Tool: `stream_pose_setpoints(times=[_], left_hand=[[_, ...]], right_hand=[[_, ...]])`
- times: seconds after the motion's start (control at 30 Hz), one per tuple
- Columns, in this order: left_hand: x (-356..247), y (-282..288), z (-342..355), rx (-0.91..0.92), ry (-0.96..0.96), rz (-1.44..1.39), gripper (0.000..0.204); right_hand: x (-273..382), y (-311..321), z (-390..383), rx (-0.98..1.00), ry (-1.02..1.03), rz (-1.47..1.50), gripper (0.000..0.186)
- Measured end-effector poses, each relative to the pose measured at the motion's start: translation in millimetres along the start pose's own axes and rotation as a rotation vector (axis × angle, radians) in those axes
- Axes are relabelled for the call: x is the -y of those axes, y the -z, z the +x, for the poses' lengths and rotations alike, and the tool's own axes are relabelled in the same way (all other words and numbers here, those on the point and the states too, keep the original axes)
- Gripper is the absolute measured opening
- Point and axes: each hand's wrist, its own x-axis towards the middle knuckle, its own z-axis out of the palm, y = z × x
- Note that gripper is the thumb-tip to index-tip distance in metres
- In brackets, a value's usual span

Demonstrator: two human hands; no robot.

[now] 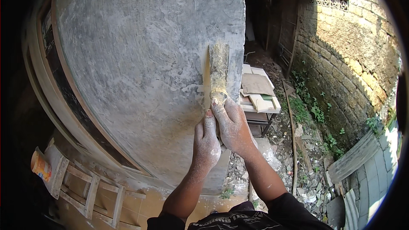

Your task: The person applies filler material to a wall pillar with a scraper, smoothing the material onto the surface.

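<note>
- Scraper (219, 66), one, long-bladed, coated with pale yellowish dust; held upright in front of the grey wall, its blade extended upward from the grip, near the wall's right-hand edge; whether the whole blade is pressed to the surface cannot be told
- Right hand (233, 130), dusted white; closed around the base of the scraper, with the thumb laid along it
- Left hand (208, 145), likewise dusted; placed just below and left of the right hand, thumb pointed up beside the tool; its fingers are hidden, so whether the handle is clasped by them cannot be told
- Grey wall (128, 38), plastered, mottled with lighter patches; spread behind the grip and far to its left
- Wood-framed opening (76, 108), dark inside; set well left of the grip
- Wooden stand (90, 198), slatted; placed low and left of the grip, on a tan tiled floor (147, 206)
- Bucket (41, 165), white and orange, tilted; seen far left of the grip, beside the stand
- Flat boards (257, 84), stacked on a dark metal frame (265, 123); located right of the grip, beyond the wall's edge
- Long pole (292, 145), laid over rubble, further right of the grip
- Block wall (341, 51), partly sunlit; seen at upper right, well apart from the grip
</note>
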Motion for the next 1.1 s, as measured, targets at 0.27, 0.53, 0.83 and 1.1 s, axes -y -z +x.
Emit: stream_pose_setpoints(times=[0.27,0.53,0.83,1.1], left_hand=[[-17,-9,0,0.148,-0.119,0.048,0.042],[45,28,-19,0.149,-0.115,0.007,0.041],[49,18,-13,0.093,-0.059,-0.086,0.042],[43,22,-12,0.122,-0.024,-0.080,0.042]], right_hand=[[3,3,6,-0.113,-0.041,0.200,0.023],[-17,-21,-39,-0.164,0.025,0.002,0.021],[-32,-14,-36,-0.058,-0.078,-0.043,0.022],[-27,-13,-30,-0.046,-0.006,-0.010,0.032]])
